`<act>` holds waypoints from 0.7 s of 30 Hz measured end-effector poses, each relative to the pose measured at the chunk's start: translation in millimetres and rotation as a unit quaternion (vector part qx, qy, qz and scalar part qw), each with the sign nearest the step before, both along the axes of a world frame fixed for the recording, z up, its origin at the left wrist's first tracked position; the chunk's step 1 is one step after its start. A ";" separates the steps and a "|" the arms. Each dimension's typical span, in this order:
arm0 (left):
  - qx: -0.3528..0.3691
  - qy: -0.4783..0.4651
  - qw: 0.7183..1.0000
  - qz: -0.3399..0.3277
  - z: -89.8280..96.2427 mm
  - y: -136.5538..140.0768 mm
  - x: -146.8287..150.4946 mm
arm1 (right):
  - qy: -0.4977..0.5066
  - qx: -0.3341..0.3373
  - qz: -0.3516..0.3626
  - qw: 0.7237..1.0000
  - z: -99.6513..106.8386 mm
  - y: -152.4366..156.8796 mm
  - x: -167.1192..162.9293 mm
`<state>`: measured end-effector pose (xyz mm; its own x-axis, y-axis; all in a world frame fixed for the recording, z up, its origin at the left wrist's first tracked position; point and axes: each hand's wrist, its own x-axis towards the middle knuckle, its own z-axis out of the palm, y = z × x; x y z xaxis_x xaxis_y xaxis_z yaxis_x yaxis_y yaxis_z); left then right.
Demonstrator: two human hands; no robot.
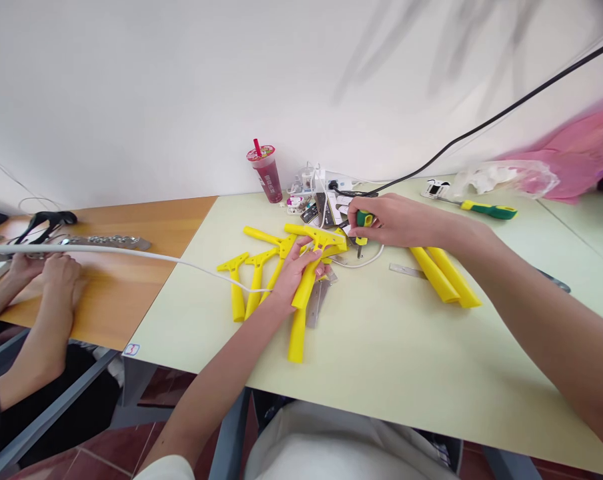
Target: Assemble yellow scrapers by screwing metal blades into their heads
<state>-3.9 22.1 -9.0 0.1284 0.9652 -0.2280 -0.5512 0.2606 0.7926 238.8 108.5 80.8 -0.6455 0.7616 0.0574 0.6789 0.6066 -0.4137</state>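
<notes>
My left hand [290, 277] is closed around a yellow plastic T-shaped scraper handle [307, 283], its wide head pointing away from me. My right hand [399, 219] grips a green-and-yellow screwdriver [364, 220] with the shaft downward, just right of that head and apart from it. Several more yellow scraper handles lie left of and under my left hand, one of them a handle [238, 293] at the far left. A flat clear-grey strip [317, 303] rests beneath the held handle. Further right lie two yellow handles [439, 277] beside a thin metal strip [406, 270].
A red drink cup [268, 177] stands by the wall, near cables and a power strip [344, 182]. A second screwdriver [491, 210] and a clear plastic bag [506, 179] lie at the back right. A white cable [131, 255] crosses the left. A co-worker's hands [56, 270] are at the wooden table.
</notes>
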 end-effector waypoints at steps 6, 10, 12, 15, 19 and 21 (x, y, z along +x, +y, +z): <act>-0.010 -0.018 1.000 0.004 0.9 -1.7 1.2 | 0.042 0.012 -0.009 0.999 9.8 -6.3 3.7; -0.019 -0.040 0.999 0.004 2.6 -3.5 3.1 | 0.085 0.000 0.009 0.996 15.5 -14.7 1.7; -0.021 -0.045 0.999 0.003 2.9 -4.0 3.8 | 0.104 -0.006 0.020 0.994 18.5 -19.9 -0.3; -0.019 -0.047 0.999 0.003 2.5 -4.2 4.1 | 0.128 0.003 0.029 0.991 21.5 -25.1 -2.1; -0.013 -0.046 0.999 0.002 1.1 -3.2 2.6 | 0.152 0.030 0.019 0.988 20.9 -23.1 -0.4; -0.011 -0.048 0.999 0.013 0.4 -1.9 0.8 | 0.156 0.035 0.016 0.987 18.8 -20.0 0.6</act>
<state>-3.0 20.2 -8.6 0.1250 0.9634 -0.2371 -0.6321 0.2615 0.7294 239.5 88.5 99.6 -0.6114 0.7283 0.3096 0.5052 0.6604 -0.5556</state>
